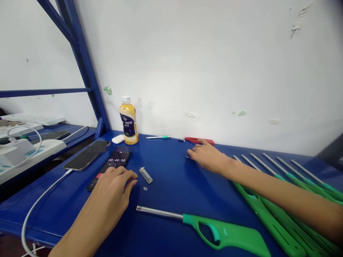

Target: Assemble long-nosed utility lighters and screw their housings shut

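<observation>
My left hand (114,187) hovers by the lower end of a black phone (118,157) with a running timer. Its thumb and forefinger are nearly together; whatever lies between them is too small to make out. Just right of those fingertips lie a small clear lighter fuel tank (145,175) and a tiny pale piece (145,188). Farther back, my right hand (205,155) reaches out with bent fingers, their tips at a small, dark translucent piece (188,156) on the table. In front lies a green long-necked lighter (222,230), its metal tube pointing left.
Several green lighters (270,214) lie side by side under my right forearm. Along the wall are a red tool handle (200,140), a thin metal tube (158,137), a yellow bottle (128,123) and a white case (118,139). Another phone (85,157) has a white cable (43,196).
</observation>
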The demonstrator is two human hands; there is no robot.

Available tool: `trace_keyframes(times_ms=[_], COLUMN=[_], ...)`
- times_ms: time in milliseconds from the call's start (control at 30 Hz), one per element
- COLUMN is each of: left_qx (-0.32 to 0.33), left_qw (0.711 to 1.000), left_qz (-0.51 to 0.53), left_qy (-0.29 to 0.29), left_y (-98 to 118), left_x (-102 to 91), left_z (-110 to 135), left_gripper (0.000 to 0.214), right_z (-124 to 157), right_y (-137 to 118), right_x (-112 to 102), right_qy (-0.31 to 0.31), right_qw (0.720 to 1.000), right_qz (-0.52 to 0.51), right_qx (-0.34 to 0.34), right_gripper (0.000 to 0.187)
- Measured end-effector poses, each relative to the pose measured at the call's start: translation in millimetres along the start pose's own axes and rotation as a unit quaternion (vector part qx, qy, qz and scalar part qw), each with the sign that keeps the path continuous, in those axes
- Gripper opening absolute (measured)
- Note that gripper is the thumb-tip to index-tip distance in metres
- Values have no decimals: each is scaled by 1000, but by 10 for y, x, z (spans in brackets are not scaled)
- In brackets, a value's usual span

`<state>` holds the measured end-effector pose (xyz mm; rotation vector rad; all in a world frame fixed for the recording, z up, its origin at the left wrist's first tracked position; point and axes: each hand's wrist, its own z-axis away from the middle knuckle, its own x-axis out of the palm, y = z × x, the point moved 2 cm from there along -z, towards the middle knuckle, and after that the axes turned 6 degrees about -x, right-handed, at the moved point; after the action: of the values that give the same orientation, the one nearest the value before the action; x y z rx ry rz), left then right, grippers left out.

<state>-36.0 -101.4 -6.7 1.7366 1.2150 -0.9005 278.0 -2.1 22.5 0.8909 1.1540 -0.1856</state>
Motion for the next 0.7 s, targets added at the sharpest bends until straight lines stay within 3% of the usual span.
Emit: trace_keyframes(times_ms=[233,467,500,567,600,700], left_qx=[-51,-58,-58,-58,-59,-62], left_qw=[996,994,994,995,995,996], left_qz=[-35,-31,-24,-9,0,29], left_qy=[-60,-87,-87,-81,-77,-61], left_y=[74,49,49,55,61,78], left_x=[32,80,88,104,108,100], left_z=[-40,-84,-87,-87,-85,-83], left_gripper=[29,29,29,29,29,30], right_z=[244,914,1043,1286,1398,1646], right_y=[31,-79,-127,-272,-357,-667], right_x=[-402,-858,-872,-795,-707,-324], right_qy=[121,266,299,294,280,292], right_qw=[993,961,948,941,941,942], right_qz=[-17,-53,-81,-137,-155,-137], right_qx=[4,45,70,92,114,92], right_gripper=[24,28,27,24,26,39])
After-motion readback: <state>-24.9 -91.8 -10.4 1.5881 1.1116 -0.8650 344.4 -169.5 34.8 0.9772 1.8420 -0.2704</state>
